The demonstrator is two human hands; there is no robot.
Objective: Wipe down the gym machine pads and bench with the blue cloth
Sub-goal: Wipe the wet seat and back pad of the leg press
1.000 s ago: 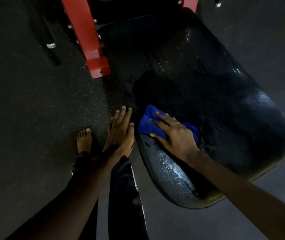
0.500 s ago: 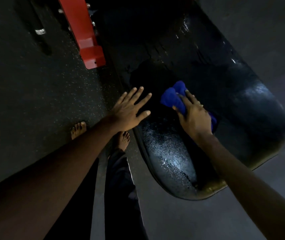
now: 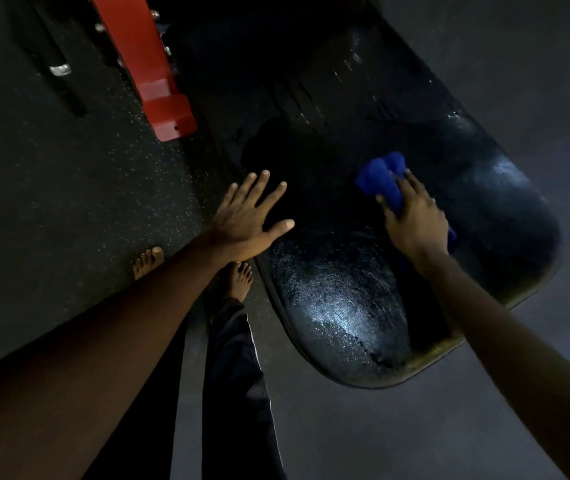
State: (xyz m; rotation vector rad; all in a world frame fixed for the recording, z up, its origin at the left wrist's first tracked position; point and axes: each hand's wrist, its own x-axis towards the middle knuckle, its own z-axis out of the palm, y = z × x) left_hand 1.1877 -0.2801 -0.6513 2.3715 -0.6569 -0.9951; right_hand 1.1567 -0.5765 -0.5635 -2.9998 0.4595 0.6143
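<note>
Dark speckled floor (image 3: 68, 202) lies around a black pad (image 3: 339, 306) that is shiny and wet, beside a red frame (image 3: 169, 109). The right hand (image 3: 415, 223) curls its fingers round the blue cloth (image 3: 378, 178) on the pad. The left hand (image 3: 245, 216) is spread flat at the pad's edge, holding nothing.

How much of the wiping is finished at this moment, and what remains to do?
Probably done: the black pad shines wet at its near end. In hand: the right hand holds the blue cloth against the pad's middle; the left hand is open, empty. Left: the far part, dull with streaks; other pads are out of view.
</note>
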